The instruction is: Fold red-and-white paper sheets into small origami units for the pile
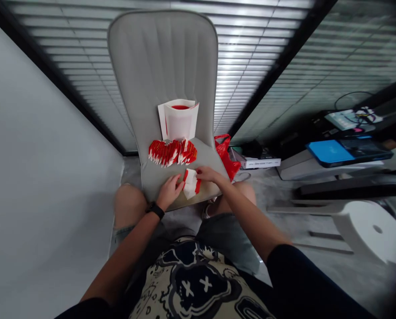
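A white folded paper piece (pixel 191 182) with red side edges lies near the front of the grey chair's seat (pixel 204 157). My left hand (pixel 171 189), a dark watch on its wrist, has its fingers closed at the paper's left red edge. At the upper right edge, my right hand (pixel 207 174) pinches the same paper. Behind the hands, a dense row of folded red-and-white paper pieces (pixel 164 153) stretches across the seat. A white paper packet (pixel 180 122) with red inside leans open against the backrest.
A red plastic bag (pixel 227 155) hangs or rests right of the chair, beside a white box (pixel 260 163) on the floor. Farther right are a blue-and-black case (pixel 332 152) and a white stool (pixel 372 228). White blinds (pixel 241 57) stand behind the chair; a pale wall (pixel 45 177) is at left.
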{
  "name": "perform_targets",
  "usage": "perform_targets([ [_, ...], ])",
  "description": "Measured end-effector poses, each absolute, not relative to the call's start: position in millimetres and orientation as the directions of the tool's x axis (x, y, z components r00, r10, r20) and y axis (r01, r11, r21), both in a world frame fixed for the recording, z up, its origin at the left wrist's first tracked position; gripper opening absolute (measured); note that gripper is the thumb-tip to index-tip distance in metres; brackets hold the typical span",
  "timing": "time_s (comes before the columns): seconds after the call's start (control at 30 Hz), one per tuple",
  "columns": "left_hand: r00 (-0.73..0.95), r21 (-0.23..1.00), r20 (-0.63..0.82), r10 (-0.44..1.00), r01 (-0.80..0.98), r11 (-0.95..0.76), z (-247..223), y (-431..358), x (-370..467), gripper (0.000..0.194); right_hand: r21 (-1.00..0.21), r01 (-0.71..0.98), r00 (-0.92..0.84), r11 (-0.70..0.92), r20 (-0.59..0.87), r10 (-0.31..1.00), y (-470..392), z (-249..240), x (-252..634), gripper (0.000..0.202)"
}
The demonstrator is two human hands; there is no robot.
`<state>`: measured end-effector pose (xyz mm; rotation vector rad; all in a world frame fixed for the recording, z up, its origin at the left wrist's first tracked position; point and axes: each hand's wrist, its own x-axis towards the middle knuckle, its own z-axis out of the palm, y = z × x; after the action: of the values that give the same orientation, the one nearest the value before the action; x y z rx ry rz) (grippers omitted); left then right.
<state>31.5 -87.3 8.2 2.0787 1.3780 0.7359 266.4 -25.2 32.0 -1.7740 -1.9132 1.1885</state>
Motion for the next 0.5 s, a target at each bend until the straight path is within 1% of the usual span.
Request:
perform_targets([
  [0.1,0.360,0.586,0.215,0.908,0.696,-0.415,27.6,-90.6,32.9,0.031,-0.738,0.617,-0.026,-0.274,-0.367,0.930,-36.9,22.9,258.8,0.014],
  [0.2,0.469,0.474,0.285,0.836,0.689,-0.548,49.7,-119.4,38.3,0.033,-0.767,0.461,0.162,-0.447,-0.423,0.892,-73.9,8.8,250.9,0.003],
  [0.23,0.496,0.468,0.296,0.817,0.670,-0.576,53.7,-132.9,42.0,0.034,-0.777,0.402,0.213,-0.485,-0.436,0.874,-89.1,4.0,246.4,0.005],
  [0.3,0.529,0.489,0.285,0.799,0.637,-0.596,52.8,-160.7,51.4,0.037,-0.797,0.297,0.288,-0.525,-0.449,0.846,-119.8,-4.9,233.5,0.018],
  [0.37,0.514,0.493,0.262,0.817,0.656,-0.571,39.5,-183.5,60.9,0.040,-0.829,0.145,0.350,-0.540,-0.468,0.811,-147.4,-12.2,216.9,0.024],
  [0.4,0.484,0.477,0.250,0.839,0.692,-0.542,29.7,-191.3,64.2,0.042,-0.846,0.022,0.379,-0.533,-0.487,0.787,-159.1,-15.0,208.5,0.024],
  [0.43,0.455,0.449,0.238,0.858,0.732,-0.513,19.3,-196.5,65.8,0.045,-0.853,-0.060,0.391,-0.519,-0.498,0.774,-169.2,-17.3,200.8,0.024],
  [0.47,0.435,0.418,0.223,0.872,0.766,-0.489,9.2,-199.1,65.6,0.046,-0.859,-0.105,0.389,-0.501,-0.499,0.774,-177.5,-18.8,194.4,0.025],
  [0.5,0.423,0.385,0.208,0.882,0.793,-0.471,0.3,-199.6,63.6,0.048,-0.870,-0.096,0.371,-0.484,-0.483,0.793,-184.0,-19.6,189.7,0.026],
])
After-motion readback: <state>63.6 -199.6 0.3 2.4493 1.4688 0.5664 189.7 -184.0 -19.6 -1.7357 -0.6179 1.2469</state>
